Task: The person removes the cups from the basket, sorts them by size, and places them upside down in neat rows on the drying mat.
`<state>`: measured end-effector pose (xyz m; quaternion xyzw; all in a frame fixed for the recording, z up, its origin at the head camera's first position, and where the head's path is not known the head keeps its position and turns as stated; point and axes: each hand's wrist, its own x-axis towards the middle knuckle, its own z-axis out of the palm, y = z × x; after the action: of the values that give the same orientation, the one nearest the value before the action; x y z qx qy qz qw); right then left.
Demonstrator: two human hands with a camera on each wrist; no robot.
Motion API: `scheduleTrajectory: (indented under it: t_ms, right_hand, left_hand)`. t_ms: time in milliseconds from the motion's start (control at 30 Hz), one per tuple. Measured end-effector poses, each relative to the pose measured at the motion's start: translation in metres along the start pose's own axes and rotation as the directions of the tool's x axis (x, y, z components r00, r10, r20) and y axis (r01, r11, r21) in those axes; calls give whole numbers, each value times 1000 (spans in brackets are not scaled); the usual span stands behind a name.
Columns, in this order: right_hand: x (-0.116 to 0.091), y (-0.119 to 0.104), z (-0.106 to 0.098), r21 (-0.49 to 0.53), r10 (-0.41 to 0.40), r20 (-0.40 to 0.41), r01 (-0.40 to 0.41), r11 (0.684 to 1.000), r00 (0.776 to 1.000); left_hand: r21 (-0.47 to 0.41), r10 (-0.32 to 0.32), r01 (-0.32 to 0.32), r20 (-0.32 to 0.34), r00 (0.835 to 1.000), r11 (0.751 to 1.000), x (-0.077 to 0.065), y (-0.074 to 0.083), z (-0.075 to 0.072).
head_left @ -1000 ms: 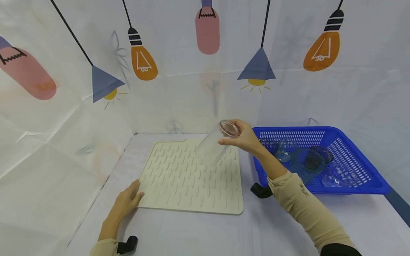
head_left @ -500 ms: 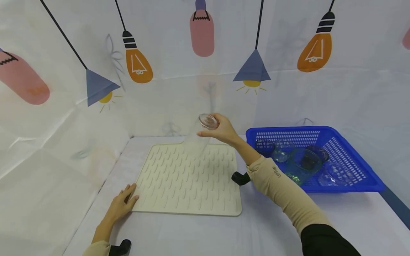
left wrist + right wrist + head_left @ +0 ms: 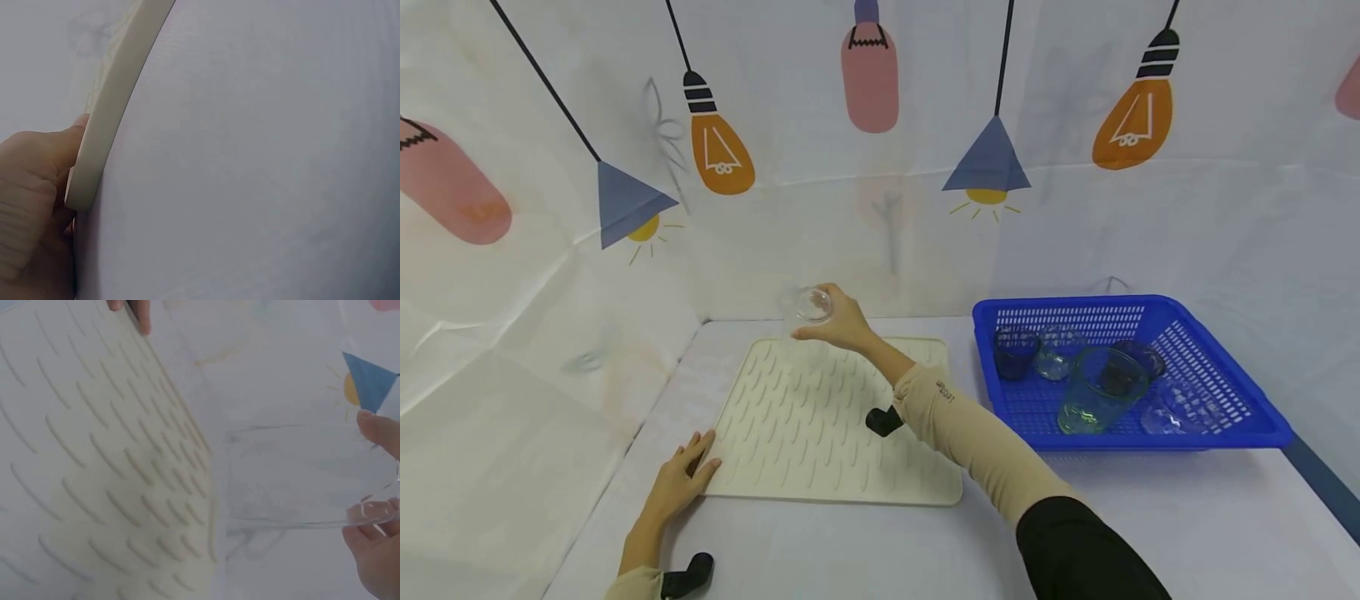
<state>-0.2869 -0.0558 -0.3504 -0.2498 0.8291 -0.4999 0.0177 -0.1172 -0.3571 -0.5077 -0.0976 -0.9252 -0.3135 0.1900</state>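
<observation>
My right hand [image 3: 844, 323] grips a clear drinking glass [image 3: 813, 305] near its thick base, which faces up and toward me. Over the far left part of a cream ridged drying mat [image 3: 842, 433], the glass hangs with its mouth tipped down and away. In the right wrist view, the clear wall of the glass [image 3: 287, 478] extends from between thumb and fingers, beyond the mat's edge. My left hand [image 3: 676, 483] rests at the mat's near left corner, fingers extended along the side. The left wrist view has the thumb against the mat's rim [image 3: 112, 112].
A blue perforated basket [image 3: 1247, 367] stands on the right of the white table [image 3: 850, 550]. It contains several glasses, among them a greenish tumbler [image 3: 1093, 400], a dark cup [image 3: 1015, 358] and a clear glass [image 3: 1180, 408]. A printed white sheet [image 3: 820, 225] hangs behind.
My right hand has carried the glass leftward across the mat, from near the basket to the far left part. My left hand stays at the mat's corner.
</observation>
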Motion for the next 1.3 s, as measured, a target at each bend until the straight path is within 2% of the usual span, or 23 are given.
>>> scheduleTrajectory:
  t_ms: [100,267,433,600,867,1300]
  right_hand:
    - [5,1,19,11,7,7,-7,1000,1000]
    - [11,10,42,-8,5,-33,-5,1000,999]
    - [11,18,54,10,10,-58,-10,1000,998]
    - [9,25,63,-1,15,-44,-15,1000,999]
    - [8,31,67,-31,-39,-30,38,999,999]
    - [15,18,61,-200,-52,22,55,978,998]
  left_hand:
    - [-7,5,-5,-8,1000,1000,-1,0,-1]
    - [-17,7,-7,-1,1000,1000,0,0,-1]
    - [-20,5,-5,0,1000,1000,1,0,0]
    - [-22,3,-3,-4,1000,1000,1,0,-1]
    - [-48,-26,27,26,999,998,0,2,-3]
    - [-38,-27,27,24,999,999,2,1,-1]
